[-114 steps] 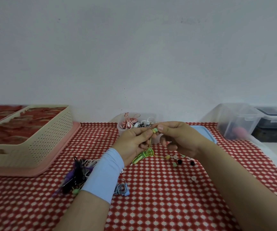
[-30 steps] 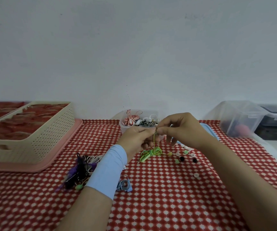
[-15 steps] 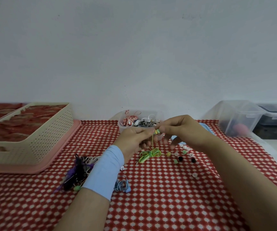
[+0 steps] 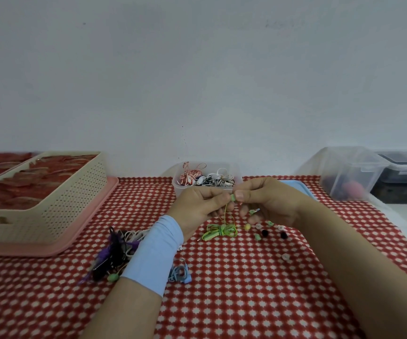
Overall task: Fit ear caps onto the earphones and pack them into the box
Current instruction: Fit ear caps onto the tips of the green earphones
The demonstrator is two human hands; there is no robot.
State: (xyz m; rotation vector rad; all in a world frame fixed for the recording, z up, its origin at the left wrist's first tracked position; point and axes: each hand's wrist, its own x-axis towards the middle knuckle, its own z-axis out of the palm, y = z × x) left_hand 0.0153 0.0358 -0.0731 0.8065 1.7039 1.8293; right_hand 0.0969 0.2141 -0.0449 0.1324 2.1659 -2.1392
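Observation:
My left hand [image 4: 197, 206] pinches the earbud end of a green earphone, whose bundled cord [image 4: 220, 231] hangs down to the cloth. My right hand [image 4: 268, 201] pinches a green ear cap [image 4: 233, 197] against that earbud; the fingertips of both hands meet there. Loose ear caps [image 4: 266, 231] in green, white and black lie on the cloth under my right hand. A small clear box [image 4: 180, 190] of coiled earphones stands just behind my hands.
A beige perforated basket [image 4: 58, 201] on a pink tray [image 4: 92, 221] sits at left. A tangle of purple, black and white earphones [image 4: 116, 248] and a blue earphone [image 4: 181, 274] lie near my left forearm. Clear plastic bins [image 4: 351, 174] stand at right, a blue lid [image 4: 297, 185] behind my right hand.
My hands stay together at the same spot, working the green cap at the earbud. The green cord bundle still rests on the cloth.

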